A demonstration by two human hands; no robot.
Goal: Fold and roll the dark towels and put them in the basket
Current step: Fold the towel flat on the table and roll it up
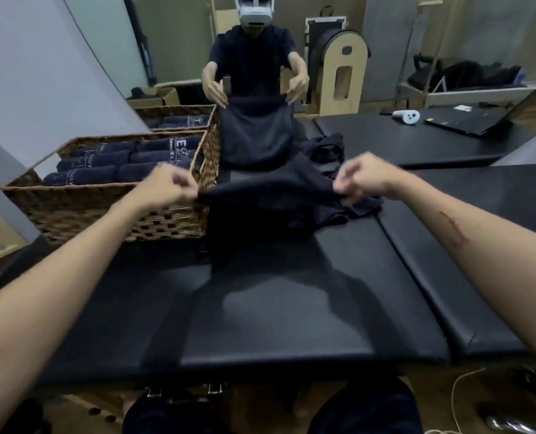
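I hold a dark towel (260, 211) up above the black padded table (276, 314). My left hand (171, 186) pinches its left top corner and my right hand (359, 178) pinches the right top corner. The towel hangs down between them and its lower part lies bunched on the table. A wicker basket (104, 211) stands at the left, just behind my left hand, with several rolled dark towels (116, 162) in it.
Across the table a person wearing a headset holds up another dark towel (255, 136). A second wicker basket (179, 112) with rolled towels stands behind the first. A loose dark towel (327, 147) lies mid-table. A white controller (406, 115) and a laptop (479, 119) lie far right.
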